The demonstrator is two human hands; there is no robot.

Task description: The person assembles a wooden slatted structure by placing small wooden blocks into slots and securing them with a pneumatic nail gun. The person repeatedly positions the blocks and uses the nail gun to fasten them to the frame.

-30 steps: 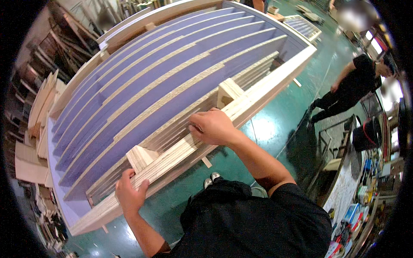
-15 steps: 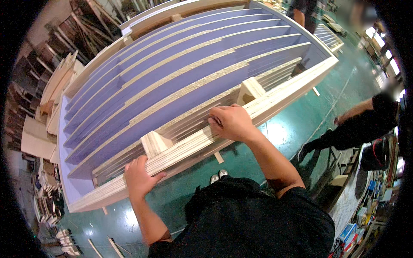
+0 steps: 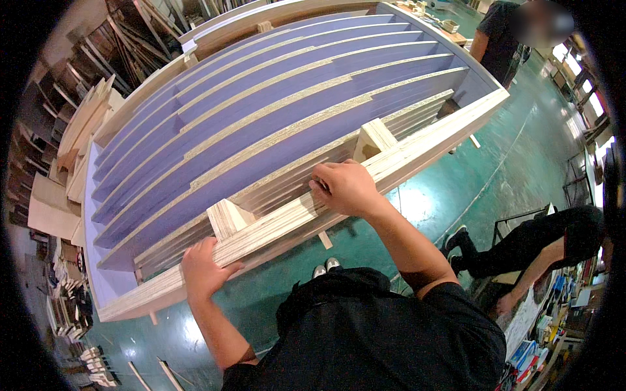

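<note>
A large wooden frame (image 3: pixel 277 232) lies in front of me, its near rail made of layered pale wood. Over the left part of that rail my left hand (image 3: pixel 204 270) is wrapped, thumb along the near side and fingers across the top. Further right, my right hand (image 3: pixel 347 188) is curled over the same rail, its fingertips partly hidden on the inner side. Between and beside my hands, a left wooden block (image 3: pixel 227 219) and a right wooden block (image 3: pixel 376 139) brace the rail's inside. Purple-faced boards (image 3: pixel 280 146) stand on edge in rows within the frame.
One co-worker (image 3: pixel 499 39) stands beyond the far right corner; another person (image 3: pixel 521 251) bends at the right by a cluttered workbench (image 3: pixel 521 332). Wood sheets (image 3: pixel 55 208) and stacked offcuts (image 3: pixel 65 306) stand left. Loose strips (image 3: pixel 171 375) lie on the green floor (image 3: pixel 450 179).
My hands keep their places on the rail while the view shifts slightly. The co-worker at the right has stepped and bent lower toward the bench; the far one shows more, further right.
</note>
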